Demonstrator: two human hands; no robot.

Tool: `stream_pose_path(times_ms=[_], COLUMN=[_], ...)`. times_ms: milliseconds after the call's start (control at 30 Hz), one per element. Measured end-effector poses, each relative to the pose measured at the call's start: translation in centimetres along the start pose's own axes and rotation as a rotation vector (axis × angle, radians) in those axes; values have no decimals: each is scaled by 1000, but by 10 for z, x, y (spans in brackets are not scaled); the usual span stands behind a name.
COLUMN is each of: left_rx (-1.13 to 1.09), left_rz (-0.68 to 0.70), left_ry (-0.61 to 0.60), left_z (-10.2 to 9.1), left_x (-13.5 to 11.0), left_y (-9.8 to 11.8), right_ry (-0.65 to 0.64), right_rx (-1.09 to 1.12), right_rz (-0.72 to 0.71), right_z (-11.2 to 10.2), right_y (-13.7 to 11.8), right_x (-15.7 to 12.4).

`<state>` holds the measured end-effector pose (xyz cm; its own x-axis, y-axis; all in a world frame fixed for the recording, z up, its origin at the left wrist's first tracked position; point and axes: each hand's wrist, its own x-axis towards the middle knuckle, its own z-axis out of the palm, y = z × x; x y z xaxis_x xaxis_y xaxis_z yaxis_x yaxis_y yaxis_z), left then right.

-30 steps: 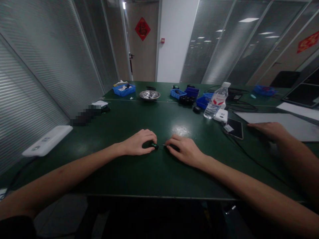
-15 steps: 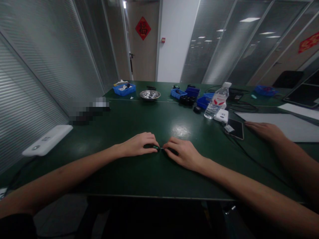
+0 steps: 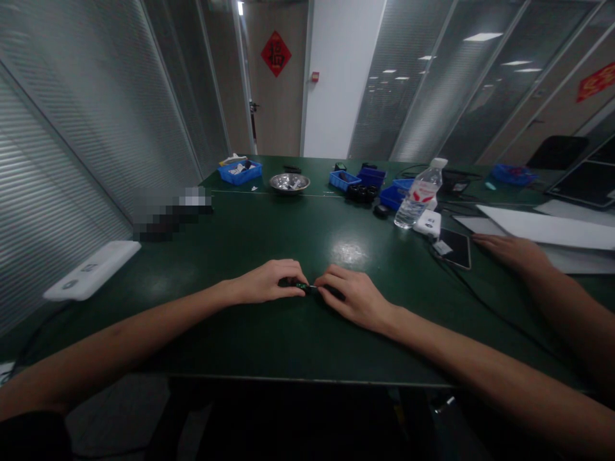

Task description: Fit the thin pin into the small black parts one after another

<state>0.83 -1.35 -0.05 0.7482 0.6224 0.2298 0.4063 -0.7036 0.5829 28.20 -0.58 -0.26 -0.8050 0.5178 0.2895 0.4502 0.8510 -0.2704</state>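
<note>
My left hand (image 3: 269,282) rests on the green table, thumb and fingers pinched on a small dark piece with a green circuit board (image 3: 302,286). Most of that piece is hidden by the fingers. Just to its right, my right hand (image 3: 355,294) is closed on a slim tool (image 3: 314,287) with a thin metal tip and a dark handle, mostly covered by the hand. The tip points left and meets or nearly meets the board's end; contact is too small to tell.
Another person's hand (image 3: 516,253) lies at the right by white sheets (image 3: 552,224). Near it are a phone (image 3: 455,248), a cable and a water bottle (image 3: 419,195). Farther back stand a metal bowl (image 3: 289,184) and blue bins (image 3: 240,173). A white device (image 3: 93,270) sits left.
The left hand and the board have shifted very slightly; both hands keep their grip. At the right, a white sheet now lies raised and shifted above the others near the other person's hand.
</note>
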Motion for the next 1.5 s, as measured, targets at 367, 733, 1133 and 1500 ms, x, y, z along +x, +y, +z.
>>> stream_pose_path(times_ms=[367, 733, 1133, 1500], left_rx=[-73, -82, -91, -54], left_rz=[-23, -4, -2, -24], left_ry=[43, 113, 140, 179], left_z=[2, 0, 4, 0], left_x=[1, 0, 1, -1], left_y=[1, 6, 6, 6], right_ry=[45, 76, 124, 130], right_rx=[95, 183, 211, 88], right_rz=[-1, -7, -20, -23], right_z=[0, -1, 1, 0], right_y=[-1, -2, -6, 0], right_x=[0, -1, 1, 0])
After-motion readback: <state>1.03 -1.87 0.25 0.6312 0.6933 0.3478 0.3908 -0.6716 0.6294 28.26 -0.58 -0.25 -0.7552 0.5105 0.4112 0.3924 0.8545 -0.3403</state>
